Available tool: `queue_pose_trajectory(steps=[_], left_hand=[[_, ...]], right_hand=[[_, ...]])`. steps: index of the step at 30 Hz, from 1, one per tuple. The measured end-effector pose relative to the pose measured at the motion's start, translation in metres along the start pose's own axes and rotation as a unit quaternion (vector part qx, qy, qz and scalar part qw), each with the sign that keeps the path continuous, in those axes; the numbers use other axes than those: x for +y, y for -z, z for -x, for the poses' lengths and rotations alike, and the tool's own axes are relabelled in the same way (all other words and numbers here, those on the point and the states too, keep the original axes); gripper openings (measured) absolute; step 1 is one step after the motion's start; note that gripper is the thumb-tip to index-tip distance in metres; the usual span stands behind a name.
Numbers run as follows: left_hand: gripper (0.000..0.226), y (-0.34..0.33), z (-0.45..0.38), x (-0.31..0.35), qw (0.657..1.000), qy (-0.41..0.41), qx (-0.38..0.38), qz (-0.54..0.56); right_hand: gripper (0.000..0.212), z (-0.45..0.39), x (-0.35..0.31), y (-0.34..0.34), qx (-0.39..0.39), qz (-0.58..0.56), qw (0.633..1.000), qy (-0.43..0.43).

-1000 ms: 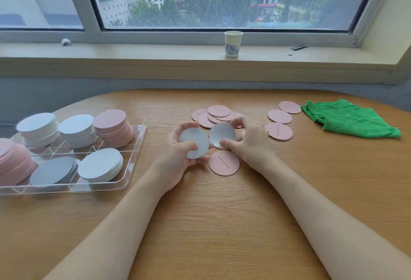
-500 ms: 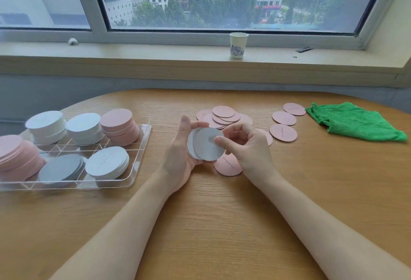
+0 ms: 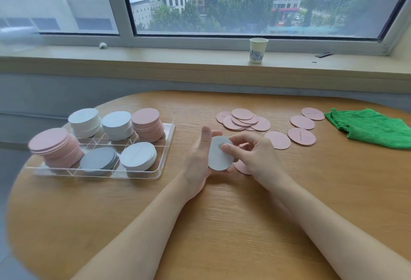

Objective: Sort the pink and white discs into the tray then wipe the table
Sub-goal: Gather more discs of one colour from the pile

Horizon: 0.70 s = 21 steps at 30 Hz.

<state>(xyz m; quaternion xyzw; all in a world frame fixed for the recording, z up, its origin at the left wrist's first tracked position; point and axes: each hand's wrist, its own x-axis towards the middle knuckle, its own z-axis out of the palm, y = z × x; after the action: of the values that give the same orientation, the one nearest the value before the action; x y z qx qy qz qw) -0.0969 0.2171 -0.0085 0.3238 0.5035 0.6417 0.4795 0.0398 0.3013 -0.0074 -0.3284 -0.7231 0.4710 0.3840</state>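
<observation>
Both hands on white discs, mid-tabletop (image 3: 200,224).
Left hand (image 3: 199,159) cradles the white discs (image 3: 219,157), fingers curled behind; right hand (image 3: 253,157) fingers pinch their face beside the tray (image 3: 165,146).

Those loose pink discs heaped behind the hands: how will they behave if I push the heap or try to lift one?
The pink discs look thin and flat, so they are probably light and should slide, not roll. They overlap loosely, so a push would likely fan them across the table. Lying flush, one may be hard to pinch; sliding it first could help.
</observation>
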Motion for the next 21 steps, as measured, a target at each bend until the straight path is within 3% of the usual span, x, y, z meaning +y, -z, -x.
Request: queue_pose_trajectory(steps=[10,18,21], left_hand=[[0.066,0.058,0.055,0.046,0.992,-0.080,0.064,-0.077],[0.089,0.136,0.082,0.085,0.977,-0.092,0.157,-0.107],[0.078,0.155,0.090,0.096,0.977,-0.096,0.173,-0.079]], right_hand=[[0.017,0.005,-0.071,-0.059,-0.126,-0.075,0.988,-0.039],[0.015,-0.004,-0.113,-0.143,-0.189,-0.116,0.974,-0.038],[0.019,-0.011,-0.120,-0.161,-0.224,-0.130,0.965,-0.051]])
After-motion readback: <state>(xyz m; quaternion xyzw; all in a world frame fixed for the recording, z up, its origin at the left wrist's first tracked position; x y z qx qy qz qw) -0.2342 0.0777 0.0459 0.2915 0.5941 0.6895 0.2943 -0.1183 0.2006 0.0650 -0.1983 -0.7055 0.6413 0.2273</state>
